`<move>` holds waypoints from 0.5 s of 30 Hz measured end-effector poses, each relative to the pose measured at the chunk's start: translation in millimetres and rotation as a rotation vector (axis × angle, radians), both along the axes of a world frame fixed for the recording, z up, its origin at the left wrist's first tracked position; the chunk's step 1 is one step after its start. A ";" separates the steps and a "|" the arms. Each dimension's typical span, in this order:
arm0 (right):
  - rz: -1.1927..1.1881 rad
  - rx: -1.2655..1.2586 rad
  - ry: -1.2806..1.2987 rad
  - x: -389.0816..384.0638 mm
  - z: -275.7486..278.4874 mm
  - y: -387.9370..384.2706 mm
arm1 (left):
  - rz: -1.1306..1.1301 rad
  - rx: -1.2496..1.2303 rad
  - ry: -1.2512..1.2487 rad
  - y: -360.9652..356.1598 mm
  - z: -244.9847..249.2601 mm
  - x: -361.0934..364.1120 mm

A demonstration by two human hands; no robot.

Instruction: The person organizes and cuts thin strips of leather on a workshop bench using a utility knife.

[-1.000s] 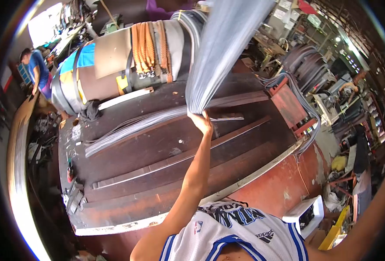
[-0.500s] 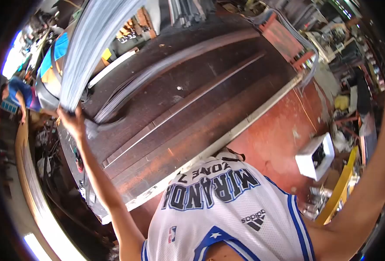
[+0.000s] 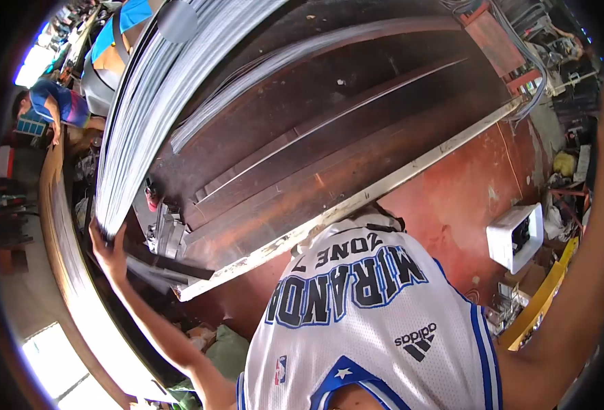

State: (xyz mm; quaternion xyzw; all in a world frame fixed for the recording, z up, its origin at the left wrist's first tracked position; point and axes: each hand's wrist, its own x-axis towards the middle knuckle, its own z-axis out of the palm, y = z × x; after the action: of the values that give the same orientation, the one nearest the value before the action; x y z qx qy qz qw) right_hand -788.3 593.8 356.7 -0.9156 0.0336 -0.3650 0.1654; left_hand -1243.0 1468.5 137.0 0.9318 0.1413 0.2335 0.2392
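Note:
My left hand (image 3: pixel 111 251) is closed around the lower end of a thick bundle of long, thin grey strips (image 3: pixel 145 116). From the hand the bundle curves upward and to the right, out of the top of the view. A round grey disc-like patch (image 3: pixel 177 22) shows against its upper part. Just right of the hand is a dark flat bar (image 3: pixel 175 265), partly blurred. A thinner bundle of grey strips (image 3: pixel 275 65) lies curved on the dark worktable (image 3: pixel 357 154). My right arm (image 3: pixel 582 287) reaches up along the right edge; its hand is out of sight.
One long narrow strip (image 3: pixel 316 126) lies across the worktable, with a pale front edge (image 3: pixel 357 201). Another person (image 3: pixel 59 109) is at the far left beside a long curved board (image 3: pixel 59 205). A white bin (image 3: pixel 515 238) stands on the red floor (image 3: pixel 445 198), near a yellow bar (image 3: pixel 538 297).
My left hand has moved down in view with the bundle's end. The view has shifted, so the table and bin appear farther right. The dark flat bar has come into view beside the hand.

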 end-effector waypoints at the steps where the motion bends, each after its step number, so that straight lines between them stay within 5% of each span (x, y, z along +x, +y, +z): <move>1: -0.008 0.018 0.004 8.4 -10.2 0.1 | -0.074 -0.056 0.056 2.0 14.9 -11.0; 4: -0.038 0.077 0.015 32.0 -52.7 4.8 | -0.203 -0.137 0.569 -21.5 53.7 -24.7; 6: -0.063 0.118 0.030 46.3 -86.9 6.4 | -0.307 -0.259 0.905 -31.1 35.2 -28.2; 8: -0.093 0.153 0.050 60.1 -128.5 -0.5 | -0.243 -0.742 1.140 -42.4 -4.3 -31.9; 9: -0.121 0.135 0.078 67.4 -157.7 -3.1 | -0.241 -0.775 1.246 -49.5 -18.3 -32.7; 11: -0.251 -0.173 0.202 74.2 -214.2 -25.9 | -0.349 -0.613 1.391 -61.4 -39.0 -21.0; 13: -0.324 -0.376 0.314 57.9 -284.1 -46.8 | -0.372 -0.763 1.508 -66.3 -70.5 -15.4; 15: -0.024 1.306 0.051 29.9 -326.4 -42.2 | -0.397 -0.784 1.530 -51.3 -117.2 -27.6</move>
State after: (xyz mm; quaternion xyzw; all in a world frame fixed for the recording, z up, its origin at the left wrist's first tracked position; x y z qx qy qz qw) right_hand -758.3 551.6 30.3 -0.6346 0.2624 -0.2495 0.6827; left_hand -1270.6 1417.2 19.7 0.6911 0.1681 -0.5654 0.4176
